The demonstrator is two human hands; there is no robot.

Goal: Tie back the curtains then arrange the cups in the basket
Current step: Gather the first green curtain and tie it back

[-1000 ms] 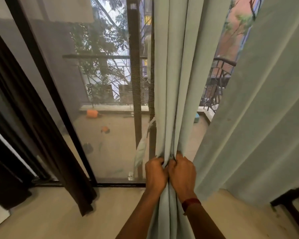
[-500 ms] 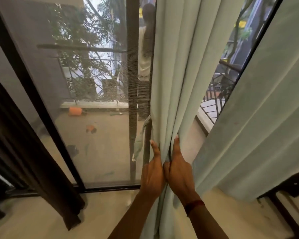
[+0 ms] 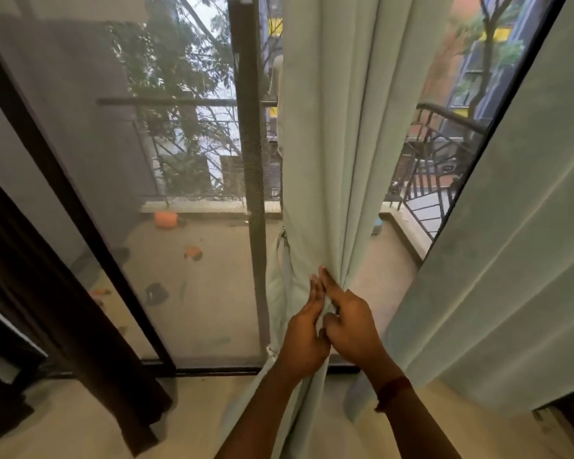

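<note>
Centre curtain: a pale green fabric curtain (image 3: pixel 325 144) hangs down the middle of the view, in front of the door, and its folds draw together into a narrow bunch where the hands meet it.
Left hand: the left hand (image 3: pixel 307 329) lies flat against the left side of the bunch, released, with its fingers (image 3: pixel 315 289) straight and pointing up.
Right hand: the right hand (image 3: pixel 350 323) grasps the gathered folds from the right; its index finger runs up the fabric while the thumb and other fingers curl in. The two hands touch.
Wrist: a dark red thread band (image 3: pixel 393 390) circles the right wrist.
Strip: a narrow strip of the same pale green cloth (image 3: pixel 282 256) hangs along the curtain's left edge, just left of the hands.
Right panel: a second pale green curtain panel (image 3: pixel 511 260) fills the right side, apart from the gathered one.
Left side: a dark brown curtain (image 3: pixel 63 309) hangs at the near left.
Door: a black-framed mesh screen door (image 3: pixel 252 193) stands behind the curtains.
Balcony: a black metal railing (image 3: pixel 186 102) runs across the far side, with an orange object (image 3: pixel 166 219) on the balcony floor below it.
Floor: a beige indoor floor (image 3: pixel 80 425) lies nearest.
</note>
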